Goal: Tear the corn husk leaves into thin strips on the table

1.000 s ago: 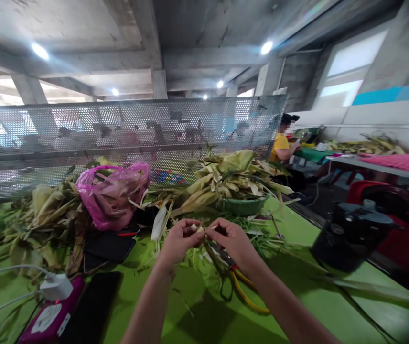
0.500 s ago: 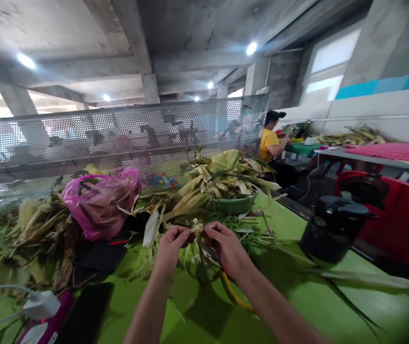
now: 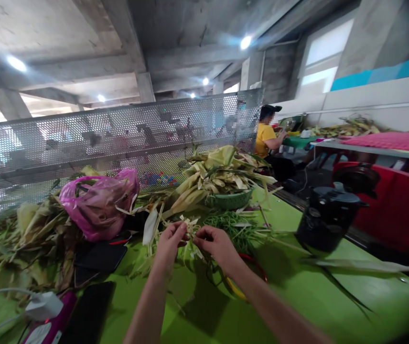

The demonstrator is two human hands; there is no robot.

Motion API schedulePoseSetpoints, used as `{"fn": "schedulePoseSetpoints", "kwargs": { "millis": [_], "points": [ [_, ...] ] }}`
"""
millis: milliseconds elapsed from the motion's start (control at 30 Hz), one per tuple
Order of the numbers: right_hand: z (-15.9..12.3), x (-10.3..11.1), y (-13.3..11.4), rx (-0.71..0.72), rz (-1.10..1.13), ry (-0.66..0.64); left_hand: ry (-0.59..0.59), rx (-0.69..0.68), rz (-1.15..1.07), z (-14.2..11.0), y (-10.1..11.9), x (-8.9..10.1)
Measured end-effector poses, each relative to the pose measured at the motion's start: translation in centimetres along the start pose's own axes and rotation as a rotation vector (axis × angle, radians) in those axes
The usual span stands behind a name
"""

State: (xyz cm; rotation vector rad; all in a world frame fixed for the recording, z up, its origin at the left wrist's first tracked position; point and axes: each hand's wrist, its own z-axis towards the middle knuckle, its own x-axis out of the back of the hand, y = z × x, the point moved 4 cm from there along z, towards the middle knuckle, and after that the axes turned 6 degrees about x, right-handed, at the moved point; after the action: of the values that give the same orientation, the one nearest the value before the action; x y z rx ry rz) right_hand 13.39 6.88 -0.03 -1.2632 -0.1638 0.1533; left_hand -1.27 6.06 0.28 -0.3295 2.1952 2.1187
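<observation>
Between my two hands, over the green table, is a small pale corn husk flower (image 3: 189, 222) with short pointed petals. My left hand (image 3: 168, 244) pinches it from the left, thumb against fingertips. My right hand (image 3: 217, 244) has its thumb and fingers closed at the flower's right lower side, where the fingertips cover what they grip. Under my right wrist lies a tool with curved yellow and red handles (image 3: 236, 289), partly hidden by the forearm. Thin green sprigs (image 3: 230, 228) lie just beyond my right hand.
Dried corn husks (image 3: 222, 167) heap over a green basket (image 3: 231, 199). Leftward are a pink plastic bag (image 3: 97, 208), more husks (image 3: 43, 229), a dark phone (image 3: 88, 310) and a power strip (image 3: 52, 325). A black jug (image 3: 328, 217) stands right. A person in yellow (image 3: 266, 136) sits beyond.
The view has swung slightly right. The flower's petals show more spread above my fingers, and my right hand has moved from its top to its lower right side.
</observation>
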Motion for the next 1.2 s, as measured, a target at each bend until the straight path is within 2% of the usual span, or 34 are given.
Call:
{"fn": "schedulePoseSetpoints", "kwargs": {
  "millis": [67,200,333,467,667,733,800,867,1000,1200],
  "points": [
    [0.0,-0.2,-0.1,-0.003,0.009,-0.027,-0.011,-0.025,0.042,0.2,0.0,0.0],
    [0.1,-0.2,0.4,-0.123,0.143,-0.117,-0.118,-0.013,-0.012,0.4,-0.2,0.0],
    [0.1,0.5,0.0,-0.149,0.108,-0.197,-0.165,0.023,0.011,0.4,-0.4,0.4],
    [0.2,1.2,-0.4,-0.133,0.034,-0.175,-0.154,0.031,0.000,0.1,-0.2,0.4],
    [0.8,1.7,-0.4,0.006,-0.060,-0.071,-0.278,0.107,-0.085,-0.9,0.1,-1.1],
    [0.7,2.1,-1.3,0.162,-0.191,0.002,-0.238,0.088,-0.067,-0.7,0.0,-0.9],
    [0.1,2.5,-2.7,0.355,-0.344,0.106,-0.145,0.044,-0.032,-0.1,-0.2,-0.3],
    [-0.6,2.3,-3.7,0.467,-0.446,0.116,-0.060,0.002,-0.008,0.5,-0.2,0.3],
    [-1.2,0.8,-3.1,0.403,-0.527,-0.015,0.011,-0.047,0.018,0.7,0.0,0.6],
    [-1.1,-0.1,-2.0,0.299,-0.602,-0.050,0.027,-0.073,0.062,0.4,-0.1,0.2]
  ]
}}
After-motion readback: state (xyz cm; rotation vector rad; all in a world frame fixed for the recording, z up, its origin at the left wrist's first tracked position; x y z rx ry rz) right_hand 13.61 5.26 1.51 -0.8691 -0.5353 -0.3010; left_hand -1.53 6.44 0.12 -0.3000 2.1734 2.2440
